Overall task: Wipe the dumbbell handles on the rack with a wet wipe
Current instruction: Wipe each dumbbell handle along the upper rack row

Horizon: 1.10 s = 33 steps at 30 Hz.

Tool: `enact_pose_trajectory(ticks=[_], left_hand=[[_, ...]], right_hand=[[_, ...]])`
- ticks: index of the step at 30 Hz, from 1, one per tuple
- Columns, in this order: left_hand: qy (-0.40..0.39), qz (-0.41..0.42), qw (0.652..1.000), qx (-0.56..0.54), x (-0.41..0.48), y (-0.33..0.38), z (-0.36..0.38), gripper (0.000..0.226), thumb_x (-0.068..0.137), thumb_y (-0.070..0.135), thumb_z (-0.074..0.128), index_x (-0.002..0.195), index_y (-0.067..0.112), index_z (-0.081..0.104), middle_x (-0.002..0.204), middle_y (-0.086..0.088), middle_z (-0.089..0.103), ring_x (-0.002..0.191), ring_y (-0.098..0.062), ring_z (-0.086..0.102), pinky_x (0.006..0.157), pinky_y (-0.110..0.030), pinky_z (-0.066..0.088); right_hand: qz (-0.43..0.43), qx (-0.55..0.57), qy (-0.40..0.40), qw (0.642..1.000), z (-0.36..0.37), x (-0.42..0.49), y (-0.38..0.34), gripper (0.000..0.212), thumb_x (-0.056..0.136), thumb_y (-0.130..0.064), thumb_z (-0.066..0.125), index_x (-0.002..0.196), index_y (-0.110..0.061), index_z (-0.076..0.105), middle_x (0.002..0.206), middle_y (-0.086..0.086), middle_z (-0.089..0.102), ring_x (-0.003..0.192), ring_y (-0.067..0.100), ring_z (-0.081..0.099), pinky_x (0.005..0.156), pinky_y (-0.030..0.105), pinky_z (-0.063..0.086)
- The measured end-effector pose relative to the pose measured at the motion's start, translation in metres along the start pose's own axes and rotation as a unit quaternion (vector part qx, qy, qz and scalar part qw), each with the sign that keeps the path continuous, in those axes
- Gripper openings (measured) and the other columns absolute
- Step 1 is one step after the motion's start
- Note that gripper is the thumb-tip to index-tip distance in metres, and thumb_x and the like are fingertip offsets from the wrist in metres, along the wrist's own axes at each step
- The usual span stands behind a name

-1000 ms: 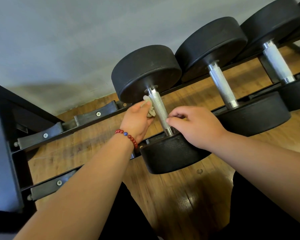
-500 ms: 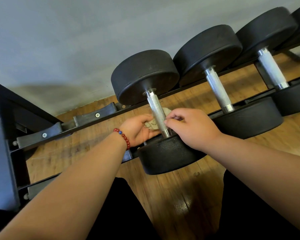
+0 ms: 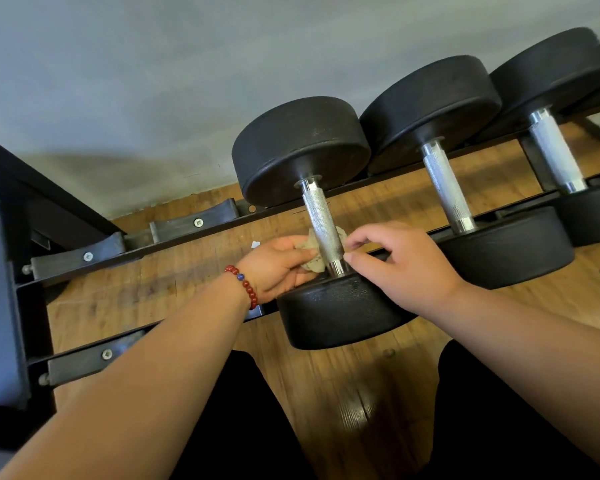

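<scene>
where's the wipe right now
Head view, mid-frame: the wipe is bunched behind the near end of the leftmost dumbbell's handle, gripped by the left hand, with the right hand close on the other side.

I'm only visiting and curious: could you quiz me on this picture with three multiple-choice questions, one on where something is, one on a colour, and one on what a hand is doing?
1. Where along the nearest dumbbell's handle is the wipe?
A. At its top, by the far weight
B. At its lower end, by the near weight
C. Away from it, on the floor

2. The beads of the bracelet are mostly:
A. red
B. green
C. white

3. The left hand:
A. lies flat on the floor
B. grips a weight
C. holds the wipe

Answers: 1 B, the wipe sits against the handle just above the near weight. 2 A, the beads are red apart from one blue one. 3 C, its fingers curl round the crumpled wipe.
</scene>
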<state>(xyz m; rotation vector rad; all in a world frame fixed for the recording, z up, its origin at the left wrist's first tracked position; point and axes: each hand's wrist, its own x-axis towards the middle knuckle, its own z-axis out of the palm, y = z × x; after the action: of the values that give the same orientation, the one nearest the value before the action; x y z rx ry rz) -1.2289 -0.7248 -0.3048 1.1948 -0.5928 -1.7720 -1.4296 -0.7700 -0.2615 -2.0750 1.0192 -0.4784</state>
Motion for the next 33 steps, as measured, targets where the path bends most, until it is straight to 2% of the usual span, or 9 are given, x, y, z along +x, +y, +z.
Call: enact_pose_trajectory(ticks=[5, 11, 15, 19, 21, 26, 28, 30, 33], left_hand=[[0.0, -0.003, 1.0, 0.008, 0.007, 0.0, -0.001, 0.029, 0.097, -0.004, 0.041, 0.112, 0.008, 0.062, 0.107, -0.009, 0.073, 0.1, -0.018, 0.07, 0.083, -0.028, 0.057], [-0.02, -0.042, 0.996, 0.075, 0.009, -0.001, -0.009, 0.03, 0.095, -0.005, 0.044, 0.116, 0.009, 0.061, 0.105, -0.008, 0.073, 0.096, -0.015, 0.07, 0.081, -0.025, 0.057], [-0.034, -0.032, 0.998, 0.044, 0.016, 0.004, -0.014, 0.032, 0.095, -0.008, 0.041, 0.117, 0.005, 0.06, 0.111, -0.012, 0.07, 0.1, -0.018, 0.069, 0.084, -0.027, 0.057], [-0.041, -0.031, 0.993, 0.102, 0.017, -0.005, -0.011, 0.029, 0.096, -0.009, 0.041, 0.117, 0.002, 0.057, 0.079, 0.001, 0.073, 0.062, -0.002, 0.066, 0.057, -0.014, 0.052], [-0.057, -0.031, 0.985, 0.161, 0.017, -0.003, -0.015, 0.027, 0.095, -0.008, 0.042, 0.116, 0.001, 0.056, 0.072, 0.004, 0.07, 0.055, 0.0, 0.06, 0.054, -0.012, 0.048], [-0.06, -0.035, 0.991, 0.111, 0.022, 0.0, -0.016, 0.027, 0.091, -0.007, 0.046, 0.11, 0.007, 0.061, 0.091, -0.003, 0.074, 0.077, -0.008, 0.067, 0.069, -0.019, 0.056], [-0.063, -0.037, 0.988, 0.138, 0.02, -0.003, -0.015, 0.026, 0.093, -0.006, 0.046, 0.111, 0.007, 0.06, 0.091, -0.002, 0.074, 0.079, -0.008, 0.068, 0.071, -0.018, 0.055], [-0.08, -0.035, 0.981, 0.174, 0.021, -0.001, -0.018, 0.026, 0.092, -0.004, 0.05, 0.115, 0.006, 0.059, 0.104, -0.005, 0.072, 0.096, -0.015, 0.068, 0.085, -0.025, 0.054], [-0.069, -0.042, 0.987, 0.138, 0.022, 0.005, -0.015, 0.026, 0.093, -0.011, 0.04, 0.105, 0.003, 0.059, 0.09, -0.002, 0.074, 0.079, -0.007, 0.069, 0.069, -0.017, 0.054]], right_hand=[[0.016, -0.018, -0.007, 1.0, -0.001, -0.002, 0.002, 0.025, 0.083, -0.046, 0.06, 0.102, -0.032, 0.068, 0.096, -0.028, 0.05, 0.097, -0.002, 0.047, 0.071, 0.011, 0.036], [0.047, 0.026, -0.011, 0.999, 0.001, -0.002, 0.012, 0.026, 0.084, -0.045, 0.061, 0.104, -0.031, 0.069, 0.101, -0.027, 0.053, 0.104, -0.002, 0.046, 0.082, 0.017, 0.039], [0.025, 0.035, -0.035, 0.998, -0.001, 0.001, 0.02, 0.03, 0.082, -0.056, 0.06, 0.105, -0.037, 0.067, 0.112, -0.023, 0.057, 0.113, -0.003, 0.045, 0.088, 0.023, 0.042], [0.004, 0.037, -0.039, 0.999, -0.002, 0.001, 0.023, 0.047, 0.07, -0.069, 0.05, 0.105, -0.04, 0.065, 0.112, -0.024, 0.057, 0.116, -0.005, 0.044, 0.088, 0.013, 0.039], [-0.002, 0.039, -0.041, 0.998, -0.003, 0.001, 0.022, 0.046, 0.069, -0.07, 0.051, 0.104, -0.042, 0.063, 0.113, -0.023, 0.058, 0.116, -0.005, 0.045, 0.085, 0.01, 0.041], [0.003, 0.038, -0.041, 0.998, -0.003, 0.001, 0.023, 0.052, 0.067, -0.072, 0.052, 0.106, -0.039, 0.065, 0.114, -0.022, 0.058, 0.114, -0.005, 0.045, 0.083, 0.018, 0.046], [0.005, 0.038, -0.039, 0.998, -0.003, 0.002, 0.024, 0.055, 0.068, -0.072, 0.053, 0.108, -0.036, 0.066, 0.114, -0.02, 0.058, 0.114, -0.004, 0.046, 0.087, 0.019, 0.045], [0.01, 0.04, -0.041, 0.998, -0.003, 0.002, 0.024, 0.055, 0.069, -0.073, 0.055, 0.108, -0.036, 0.066, 0.114, -0.021, 0.058, 0.114, -0.005, 0.046, 0.087, 0.017, 0.043], [0.012, 0.043, -0.039, 0.998, -0.003, 0.001, 0.023, 0.053, 0.073, -0.072, 0.062, 0.109, -0.034, 0.067, 0.112, -0.022, 0.057, 0.112, -0.007, 0.046, 0.088, 0.017, 0.041]])
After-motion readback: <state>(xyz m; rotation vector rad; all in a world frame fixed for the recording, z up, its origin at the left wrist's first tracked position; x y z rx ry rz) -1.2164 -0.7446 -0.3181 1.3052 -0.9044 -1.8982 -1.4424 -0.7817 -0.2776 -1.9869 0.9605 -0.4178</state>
